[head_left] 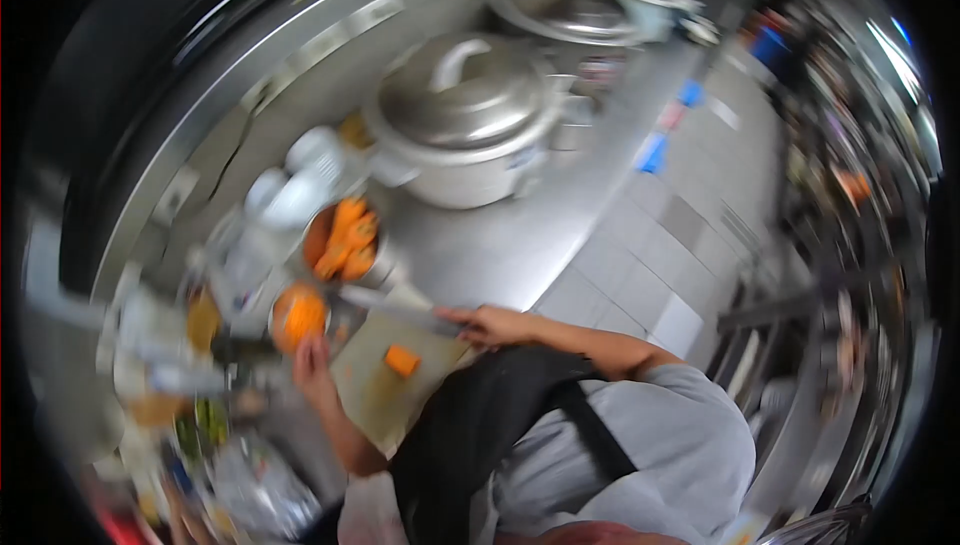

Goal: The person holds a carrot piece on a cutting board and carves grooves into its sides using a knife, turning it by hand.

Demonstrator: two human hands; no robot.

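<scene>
In my right hand (488, 326) is a knife (405, 311), its blade lying across the far end of the cutting board (362, 373). A short orange carrot piece (402, 360) rests on the board. At the board's left, my left hand (312, 360) reaches to the near rim of a small bowl of cut carrot (302, 315). Blur hides whether its fingers hold anything. Just beyond stands a bowl of larger carrot pieces (348, 241).
A big lidded rice cooker (462, 115) stands on the steel counter (480, 255), with more lidded pots (575, 10) behind. White containers (300, 185) and plastic bags (260, 485) crowd the left. Tiled floor (610, 275) and shelving (800, 345) lie to the right.
</scene>
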